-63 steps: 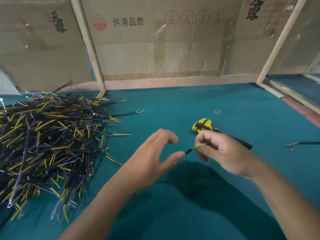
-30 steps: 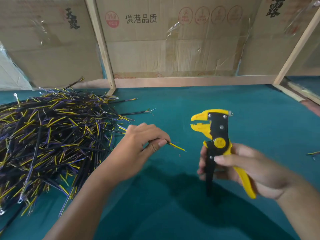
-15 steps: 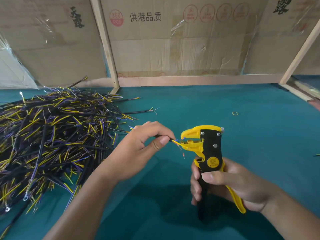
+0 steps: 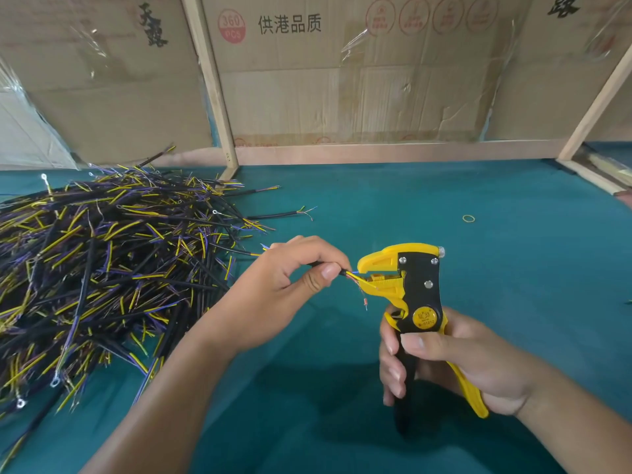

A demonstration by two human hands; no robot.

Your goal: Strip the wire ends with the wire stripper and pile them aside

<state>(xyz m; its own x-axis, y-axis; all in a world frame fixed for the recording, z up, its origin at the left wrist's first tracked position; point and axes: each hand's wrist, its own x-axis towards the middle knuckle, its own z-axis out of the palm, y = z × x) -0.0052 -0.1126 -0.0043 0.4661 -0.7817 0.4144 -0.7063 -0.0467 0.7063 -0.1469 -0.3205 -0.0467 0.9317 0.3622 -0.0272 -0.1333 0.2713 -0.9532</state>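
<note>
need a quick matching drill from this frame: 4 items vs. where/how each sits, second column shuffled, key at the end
Items
1. wire stripper
2. wire
3. wire pile
4. rubber band

States
A. heaped on the mat, far left
B. alone on the mat, back right
C. upright, handles gripped by the right hand
D. pinched by the left hand, end fed into the yellow head

Pairs: 1-C, 2-D, 3-A, 4-B

Wire (image 4: 355,278) now in stripper (image 4: 415,285) mouth.
</note>
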